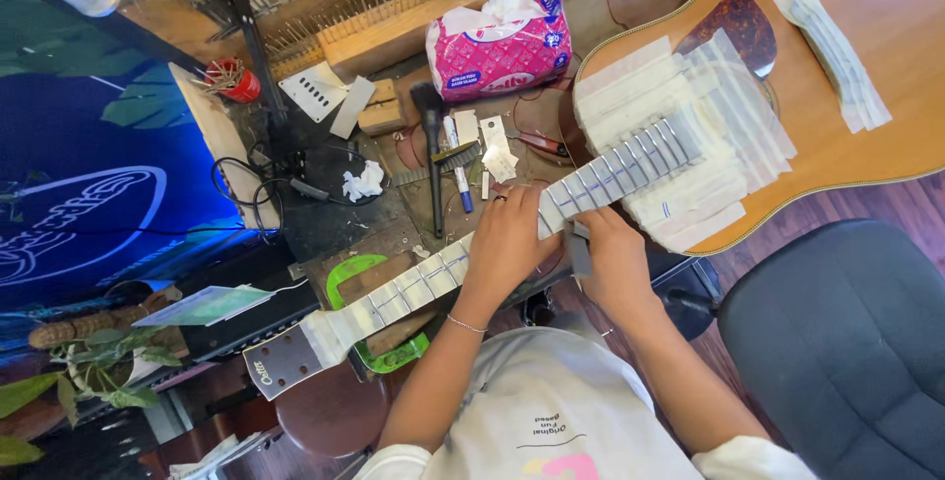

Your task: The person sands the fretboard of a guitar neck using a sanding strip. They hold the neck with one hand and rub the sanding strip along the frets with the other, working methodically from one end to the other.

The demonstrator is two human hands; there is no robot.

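Observation:
An acoustic guitar (866, 160) lies across the workbench with its neck (413, 288) running down to the left. White masking tape (689, 145) covers the soundhole area and the fretboard between the frets. My left hand (507, 244) rests flat on top of the neck, gripping it around the middle. My right hand (610, 258) sits just right of it at the neck's near edge and holds a small flat grey tool (580, 249) against the fretboard. The headstock (281, 362) sticks out at lower left.
A pink tissue pack (497, 47), a black brush (433, 145), a pen (458, 170), a red can (236, 81) and a wooden block with nails (394, 22) crowd the bench. A green tool (354, 273) lies under the neck. A dark office chair (847, 342) stands right.

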